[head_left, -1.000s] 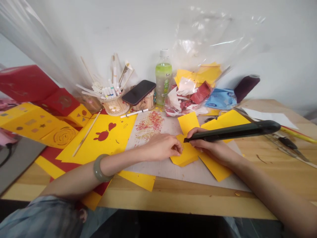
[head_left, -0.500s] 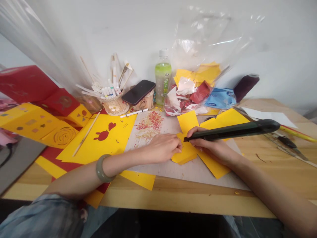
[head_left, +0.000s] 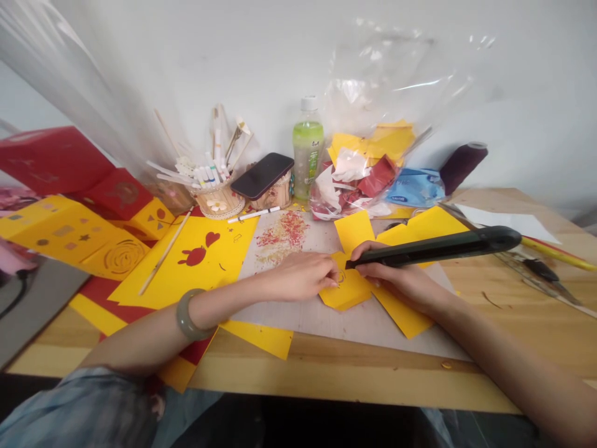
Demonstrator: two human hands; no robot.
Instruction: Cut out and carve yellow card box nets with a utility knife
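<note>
Pale board (head_left: 303, 318) on wooden table (head_left: 336, 368)

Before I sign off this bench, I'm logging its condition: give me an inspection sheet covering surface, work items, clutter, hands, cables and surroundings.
Surface: wooden table; pale board strewn with red and yellow specks.
Work items: yellow card on the board; long black tool, tip at the card.
Clutter: phone atop a pot; upright bottle; clear bag containing paper scraps.
Hands: left hand curled at the card's left edge; right hand gripping the tool.
Cables: black cord beside a pink object, far left.
Surroundings: pale wall behind.
</note>
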